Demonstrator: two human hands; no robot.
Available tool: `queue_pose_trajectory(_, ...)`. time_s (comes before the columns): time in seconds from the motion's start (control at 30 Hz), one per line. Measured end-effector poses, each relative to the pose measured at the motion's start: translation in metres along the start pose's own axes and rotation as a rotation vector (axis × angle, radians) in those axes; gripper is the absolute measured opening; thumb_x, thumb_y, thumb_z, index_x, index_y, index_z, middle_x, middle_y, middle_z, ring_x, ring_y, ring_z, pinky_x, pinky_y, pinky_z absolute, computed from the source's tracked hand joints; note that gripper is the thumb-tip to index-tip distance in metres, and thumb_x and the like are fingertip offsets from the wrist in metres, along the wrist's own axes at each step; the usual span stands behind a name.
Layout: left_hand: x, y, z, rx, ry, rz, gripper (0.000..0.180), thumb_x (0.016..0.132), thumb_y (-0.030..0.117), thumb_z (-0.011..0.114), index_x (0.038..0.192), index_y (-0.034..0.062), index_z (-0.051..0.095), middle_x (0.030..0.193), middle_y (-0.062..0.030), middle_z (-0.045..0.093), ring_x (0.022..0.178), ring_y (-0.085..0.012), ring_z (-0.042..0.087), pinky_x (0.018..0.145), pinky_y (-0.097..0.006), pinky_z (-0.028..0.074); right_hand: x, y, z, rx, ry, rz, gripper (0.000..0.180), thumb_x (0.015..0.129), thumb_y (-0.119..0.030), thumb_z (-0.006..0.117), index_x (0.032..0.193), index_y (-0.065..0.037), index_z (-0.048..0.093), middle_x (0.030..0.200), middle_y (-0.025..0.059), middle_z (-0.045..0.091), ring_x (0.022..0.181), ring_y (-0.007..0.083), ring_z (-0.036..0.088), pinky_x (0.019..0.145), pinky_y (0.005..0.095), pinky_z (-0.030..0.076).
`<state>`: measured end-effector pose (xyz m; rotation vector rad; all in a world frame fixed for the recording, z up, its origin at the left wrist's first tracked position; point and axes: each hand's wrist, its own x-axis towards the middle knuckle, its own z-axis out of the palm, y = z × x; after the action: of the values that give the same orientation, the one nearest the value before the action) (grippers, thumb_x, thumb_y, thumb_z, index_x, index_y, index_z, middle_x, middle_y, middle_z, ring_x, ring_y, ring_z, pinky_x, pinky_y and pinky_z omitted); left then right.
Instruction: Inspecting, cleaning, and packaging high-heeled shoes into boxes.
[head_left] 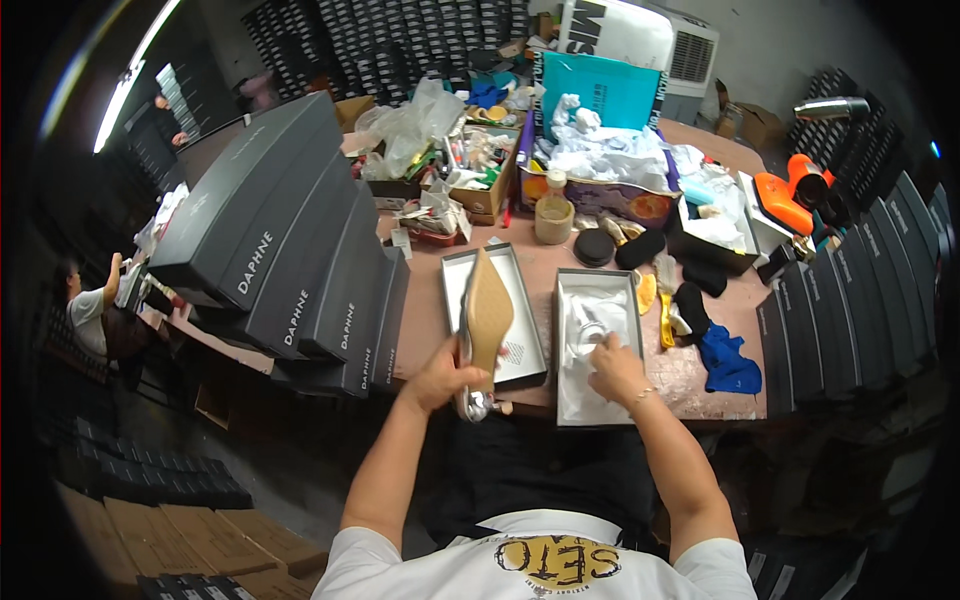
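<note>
the two hands are apart, each over its own half of a shoe box on the table (690,405). the left hand (440,378) is clamped on a shoe (490,310) near its heel end, thumb across the sole. the shoe is tilted, its tan sole facing up and its toe pointing away from the person, with a shiny silver heel just below the hand. it is above the left box half (522,350), which is white inside. the right hand (617,372), fingers bent, reaches into the right box half (558,375), over white tissue paper (590,400); i cannot tell whether it grips anything. a thin bracelet (644,395) circles that wrist.

to the right of this box lie a yellow-handled tool (666,322) and a blue cloth (730,360). a jar (553,220) stands beyond both halves. dark shoe boxes (240,230) are stacked at the left.
</note>
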<state>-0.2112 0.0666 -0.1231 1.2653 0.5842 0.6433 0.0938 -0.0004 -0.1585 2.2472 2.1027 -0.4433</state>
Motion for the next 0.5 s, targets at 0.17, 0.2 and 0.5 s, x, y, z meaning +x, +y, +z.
queue_pose_trajectory(0.17,-0.025,-0.021,0.049,-0.329,-0.065,-0.023,0.071,0.069,0.021,0.066,0.132,-0.0042,0.044,0.125,-0.0176,0.053,0.101,-0.0221,0.060,0.086,-0.033,0.052,-0.056,0.034,-0.051,1.114,0.165,-0.198,0.058,0.078,-0.023,0.067,0.124,0.007,0.050,0.122,0.0191,0.057,0.103,0.0237,0.062,0.088,0.0339,0.049)
queue_pose_trajectory(0.2,-0.028,-0.025,0.061,-0.350,-0.069,-0.057,0.074,0.067,0.023,0.066,0.132,-0.0045,0.044,0.124,-0.0175,0.053,0.099,-0.0222,0.061,0.084,-0.033,0.053,-0.081,0.027,-0.064,1.462,-0.031,-0.222,0.061,0.079,-0.027,0.067,0.127,0.006,0.049,0.116,0.0179,0.061,0.103,0.0234,0.062,0.088,0.0338,0.050)
queue_pose_trajectory(0.5,-0.033,-0.045,0.111,-0.454,-0.122,-0.178,0.072,0.062,0.025,0.067,0.127,-0.0022,0.049,0.111,-0.0136,0.058,0.097,-0.0229,0.059,0.085,-0.034,0.049,-0.117,-0.017,0.012,2.345,-0.297,-0.209,0.080,0.069,-0.032,0.072,0.128,0.012,0.042,0.108,0.0260,0.060,0.097,0.0381,0.063,0.082,0.0473,0.056)
